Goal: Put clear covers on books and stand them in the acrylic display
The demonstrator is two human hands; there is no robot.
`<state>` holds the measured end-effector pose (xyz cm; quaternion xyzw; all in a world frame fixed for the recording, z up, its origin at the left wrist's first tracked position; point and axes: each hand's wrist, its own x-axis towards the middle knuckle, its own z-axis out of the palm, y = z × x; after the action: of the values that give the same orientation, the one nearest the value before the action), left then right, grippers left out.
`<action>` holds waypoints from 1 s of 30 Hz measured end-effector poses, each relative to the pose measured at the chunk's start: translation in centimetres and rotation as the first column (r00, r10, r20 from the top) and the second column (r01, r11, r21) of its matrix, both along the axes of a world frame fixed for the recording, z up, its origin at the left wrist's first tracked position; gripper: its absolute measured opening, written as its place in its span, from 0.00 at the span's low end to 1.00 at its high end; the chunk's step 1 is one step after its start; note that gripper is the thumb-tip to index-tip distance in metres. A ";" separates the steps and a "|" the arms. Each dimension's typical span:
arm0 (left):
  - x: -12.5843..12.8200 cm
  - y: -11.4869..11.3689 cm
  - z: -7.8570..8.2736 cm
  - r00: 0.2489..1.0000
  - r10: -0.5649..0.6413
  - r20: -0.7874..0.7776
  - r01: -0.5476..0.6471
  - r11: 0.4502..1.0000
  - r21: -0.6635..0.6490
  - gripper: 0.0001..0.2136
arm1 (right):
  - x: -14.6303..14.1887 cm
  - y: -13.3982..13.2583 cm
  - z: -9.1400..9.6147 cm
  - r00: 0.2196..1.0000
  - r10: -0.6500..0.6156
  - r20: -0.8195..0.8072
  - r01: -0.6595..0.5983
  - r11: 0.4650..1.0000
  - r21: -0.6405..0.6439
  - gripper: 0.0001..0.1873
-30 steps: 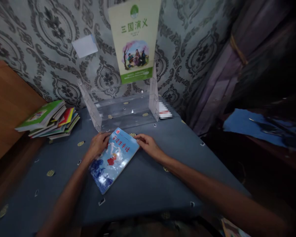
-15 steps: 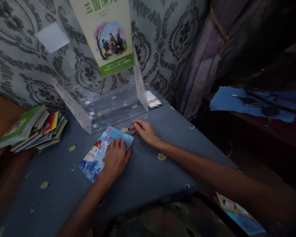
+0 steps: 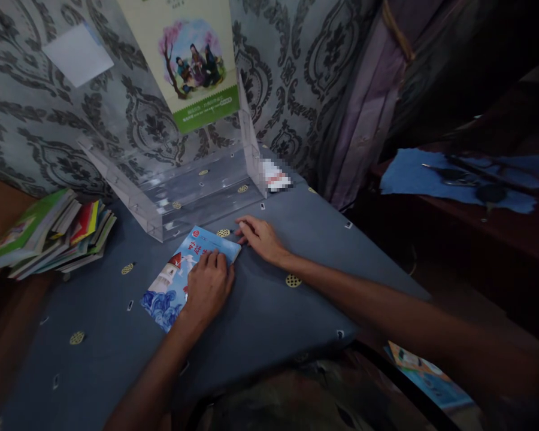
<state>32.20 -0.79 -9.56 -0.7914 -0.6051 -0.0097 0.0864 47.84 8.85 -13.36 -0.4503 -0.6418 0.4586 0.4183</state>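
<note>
Since everything starts at the hands here: the left hand [image 3: 210, 281] lies palm down on the blue Chinese-titled storybook [image 3: 177, 269], fingers bent a bit and side by side, not pinching anything. The book is flat on the table [image 3: 269, 317], slanted, with a red-roofed building and dark blue swirls on its cover, part of the art hidden by that hand.

Put a clock on the book, 12 pointing up the view. The right hand [image 3: 259, 236] is between 2 and 3, just beside the book's corner, fingers loosely curled and a little apart with nothing visible in them. Can't tell if it's touching the cloth.

At 12 there's a clear acrylic stand [image 3: 251, 152], with a cream-and-green illustrated cover [image 3: 197, 72] above it. White card [image 3: 78, 55] at 11 against damask wallpaper [image 3: 336, 42]. Messy stack of books [image 3: 58, 233] between 9 and 10. Pixelated white-and-red item [image 3: 275, 175] at 2, a tied purple curtain [image 3: 362, 134] farther out that way, then blue cloth [image 3: 406, 173] nearer 3, with dark stuff [image 3: 489, 193] on it too murky to name
</note>
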 end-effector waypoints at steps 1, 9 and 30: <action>0.0 0.0 0.0 1.000 -0.001 0.001 0.001 1.000 0.001 0.10 | 0.0 0.0 0.0 1.000 -0.003 0.000 0.003 1.000 0.006 0.12; 0.0 0.1 0.1 1.000 -0.014 0.003 0.014 1.000 0.021 0.10 | 0.0 0.1 -0.3 1.000 -0.006 -0.002 0.006 0.999 0.033 0.12; -0.2 -0.1 0.1 1.000 0.000 0.024 0.000 1.000 -0.013 0.11 | 0.2 0.1 -0.4 1.000 -0.003 0.018 0.001 0.997 0.081 0.13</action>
<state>32.05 -0.93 -9.41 -0.7918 -0.6061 -0.0154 0.0739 48.00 8.98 -13.80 -0.4378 -0.6631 0.4279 0.4308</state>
